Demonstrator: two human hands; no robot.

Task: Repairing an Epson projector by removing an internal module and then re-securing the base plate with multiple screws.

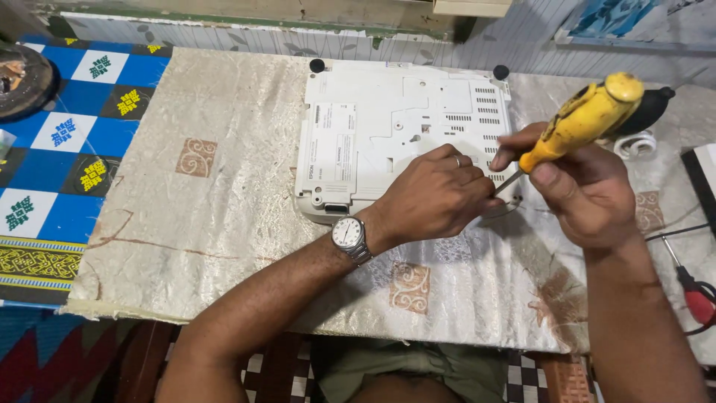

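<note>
White device (388, 127) laid upside down on surface (194, 224), underside exposed for access. Left hand (436, 195) pinched near vent corner, guiding tip. Screwdriver (578, 123) gripped in right hand (585, 190), angled down into corner.

Head view, steeply down, close over table (186, 246)

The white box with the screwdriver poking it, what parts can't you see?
Head view only:
- Tip of the yellow screwdriver: hidden behind the left hand.
- Near right corner of the white box: covered by both hands; right hand included.
- Red-handled tool: cut off by the right edge.
- Label print: too small.
</note>
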